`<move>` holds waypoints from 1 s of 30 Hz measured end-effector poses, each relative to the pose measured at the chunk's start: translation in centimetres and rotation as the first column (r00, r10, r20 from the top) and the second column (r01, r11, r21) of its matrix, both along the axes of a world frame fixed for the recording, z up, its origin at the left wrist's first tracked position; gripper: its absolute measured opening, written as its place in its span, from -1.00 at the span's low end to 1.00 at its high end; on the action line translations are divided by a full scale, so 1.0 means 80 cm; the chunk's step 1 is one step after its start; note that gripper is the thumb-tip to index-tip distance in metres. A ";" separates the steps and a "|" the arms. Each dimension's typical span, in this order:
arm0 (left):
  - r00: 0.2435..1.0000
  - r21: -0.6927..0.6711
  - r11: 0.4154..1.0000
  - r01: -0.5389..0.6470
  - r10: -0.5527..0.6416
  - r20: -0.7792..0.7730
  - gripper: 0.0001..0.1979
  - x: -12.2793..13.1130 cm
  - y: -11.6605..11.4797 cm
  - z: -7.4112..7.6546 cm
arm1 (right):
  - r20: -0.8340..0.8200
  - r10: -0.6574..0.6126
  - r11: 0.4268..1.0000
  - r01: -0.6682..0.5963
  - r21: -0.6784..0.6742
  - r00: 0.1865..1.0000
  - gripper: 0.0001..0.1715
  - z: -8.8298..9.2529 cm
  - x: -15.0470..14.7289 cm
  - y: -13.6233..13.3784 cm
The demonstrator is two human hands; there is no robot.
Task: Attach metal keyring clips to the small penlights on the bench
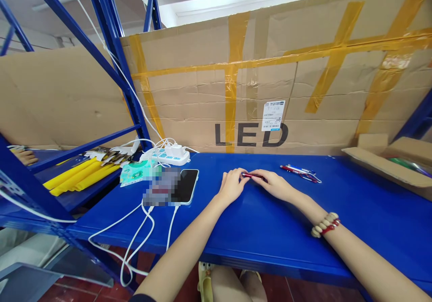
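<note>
A slim dark red pen [251,175] lies sideways between my two hands, just above the blue tabletop [276,234]. My left hand [232,184] pinches its left end between thumb and fingers. At the other end, my right hand [272,184] grips the pen, with its fingers partly covering the barrel. Further right on the table lie a few more pens [300,172], red and blue, close together. A beaded bracelet [325,225] circles my right wrist.
Left of my hands is a phone [187,186] with charging cables [148,223] hanging over the front edge. Behind it sits a white power strip [175,155]. A large cardboard box [195,99] backs the table; an open carton [378,158] stands at right.
</note>
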State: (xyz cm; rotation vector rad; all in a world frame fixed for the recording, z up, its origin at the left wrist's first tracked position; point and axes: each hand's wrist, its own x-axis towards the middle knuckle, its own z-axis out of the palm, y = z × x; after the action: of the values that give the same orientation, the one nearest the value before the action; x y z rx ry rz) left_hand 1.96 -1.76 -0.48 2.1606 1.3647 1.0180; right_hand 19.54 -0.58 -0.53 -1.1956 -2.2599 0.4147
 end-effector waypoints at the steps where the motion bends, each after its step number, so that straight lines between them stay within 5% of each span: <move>1: 0.997 0.021 1.000 -0.004 0.005 -0.081 -0.84 -0.002 0.000 0.000 | 0.007 0.014 1.000 -0.014 0.002 1.000 -0.63 -0.004 0.001 0.003; 5: 0.953 0.054 0.996 -0.067 0.080 -0.293 -0.85 -0.007 0.002 -0.001 | 0.045 -0.002 0.999 0.000 0.038 0.999 -0.67 -0.012 0.007 0.011; 9: 0.916 0.060 0.984 -0.168 0.179 -0.361 -0.81 -0.011 0.006 0.000 | 0.143 -0.245 0.966 0.230 0.115 0.959 -0.61 -0.005 0.020 0.015; 16: 0.838 0.059 0.933 -0.356 0.347 -0.421 -0.75 -0.017 0.011 0.001 | 0.307 -0.695 0.715 0.672 0.193 0.651 -0.57 0.003 0.053 0.019; 19: 0.812 0.066 0.905 -0.420 0.407 -0.418 -0.75 -0.021 0.012 0.001 | 0.368 -0.740 0.652 0.734 0.189 0.563 -0.60 -0.001 0.062 0.021; 30: 0.779 0.067 0.869 -0.491 0.472 -0.412 -0.72 -0.032 0.015 0.004 | 0.401 -0.760 0.624 0.745 0.234 0.511 -0.65 0.002 0.069 0.020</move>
State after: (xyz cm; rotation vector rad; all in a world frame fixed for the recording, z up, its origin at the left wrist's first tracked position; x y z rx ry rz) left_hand -0.61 -0.53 -0.14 2.1157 2.2088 0.6821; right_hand 25.09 0.99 -0.37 -2.2986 -1.7769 -0.3038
